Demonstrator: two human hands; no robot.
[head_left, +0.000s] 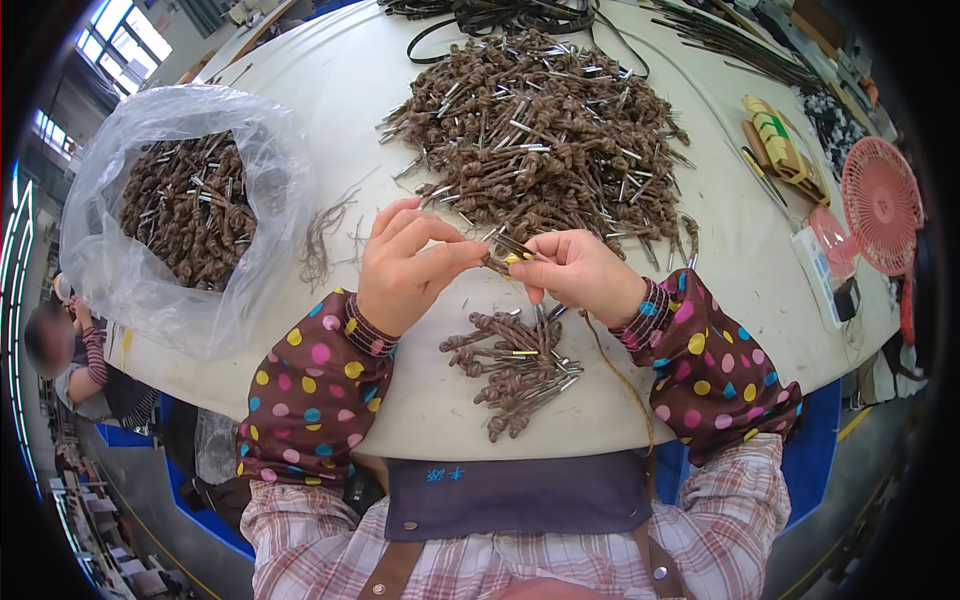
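Nearest the body, just below the hands, a small pile of brown twisted hair bundles with metal clips lies on the white surface; it sits close in, probably so that pieces can be dropped or picked without a reach; a single brown strand trails from the right hand down over the surface edge toward the apron.

Just above the small pile, both hands meet over one piece; the left hand has thumb and forefinger pinched on the near end of a thin metal clip with a bit of yellow on it; the right hand is closed around the other end, grip clenched on the clip and the brown hair at it; holding it from both ends, lifted clear of the surface, looks like a way to keep the slim piece steady while fingers work on it; dotted sleeve covers guard both forearms.

Left of the small pile and further off, a loose wisp of hair lies alone; beyond that, a clear plastic bag lies open-mouthed, full of the same bundles, its mouth turned toward the hands.

Above the small pile, past the hands, a big heap of bundles covers the middle of the surface within arm's reach; to the far right of the small pile stands a pink fan, and tan bands lie near it.
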